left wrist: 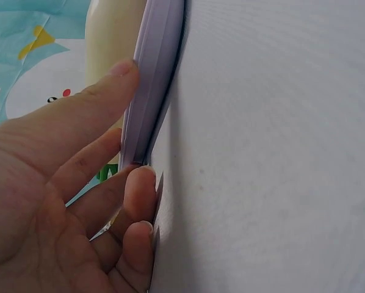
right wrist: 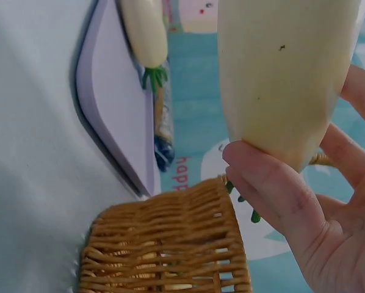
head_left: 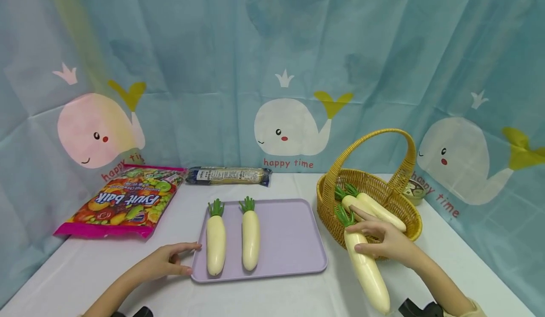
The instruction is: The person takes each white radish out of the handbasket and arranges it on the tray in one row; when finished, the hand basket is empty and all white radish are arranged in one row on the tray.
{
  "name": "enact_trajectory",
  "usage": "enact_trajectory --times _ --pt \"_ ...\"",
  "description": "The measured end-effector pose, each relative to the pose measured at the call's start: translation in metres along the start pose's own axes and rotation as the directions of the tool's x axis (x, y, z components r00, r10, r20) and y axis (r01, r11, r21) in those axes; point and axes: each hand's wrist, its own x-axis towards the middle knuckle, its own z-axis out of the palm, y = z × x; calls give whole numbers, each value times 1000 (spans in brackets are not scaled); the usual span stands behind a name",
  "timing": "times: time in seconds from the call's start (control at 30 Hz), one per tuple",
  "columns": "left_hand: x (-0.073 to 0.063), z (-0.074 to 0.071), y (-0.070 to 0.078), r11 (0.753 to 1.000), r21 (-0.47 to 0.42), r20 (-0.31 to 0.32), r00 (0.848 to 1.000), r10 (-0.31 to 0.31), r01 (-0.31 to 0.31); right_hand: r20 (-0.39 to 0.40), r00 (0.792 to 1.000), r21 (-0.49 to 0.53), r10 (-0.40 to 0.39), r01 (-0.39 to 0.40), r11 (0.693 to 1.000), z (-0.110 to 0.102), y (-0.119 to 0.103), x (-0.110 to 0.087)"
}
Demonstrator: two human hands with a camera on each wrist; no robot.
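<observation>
My right hand (head_left: 389, 243) grips a white radish (head_left: 368, 277) near its leafy green top, thumb on one side and fingers on the other. The radish slants in front of the wicker basket (head_left: 415, 224), its root end toward me. Two more white radishes (head_left: 381, 210) lie inside the basket. At the left, my left hand (head_left: 163, 262) touches the edge of a lilac tray (head_left: 289, 241) with thumb and fingertips; the left wrist view shows its thumb against the rim (left wrist: 149, 91). Side by side on the tray lie a left radish (head_left: 216, 246) and a right radish (head_left: 250, 241), leaves pointing away.
A fruit candy bag (head_left: 125, 201) lies at the left, and a long dark packet (head_left: 230, 176) is behind the tray. The basket's tall handle (head_left: 370, 139) arches upward. Behind it sits a round container (head_left: 414, 191). A whale-print curtain (head_left: 204, 94) backs the white table.
</observation>
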Motion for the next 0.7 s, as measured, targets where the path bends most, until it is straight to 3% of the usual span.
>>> enact_trajectory --times 0.27,0.43,0.57,0.7 --pt "-1 1 2 1000 -20 -5 1000 -23 23 37 991 -15 -132 132 991 8 -6 7" --pt "-1 2 1 999 -29 -6 1000 17 -17 67 985 -65 -162 166 984 14 -8 17" --pt "0 1 0 1000 -15 -5 1000 -1 1 99 977 -108 -188 198 974 22 -9 24" --pt "0 0 -1 1000 -2 -6 1000 -16 16 106 983 -107 -153 164 981 29 -10 34"
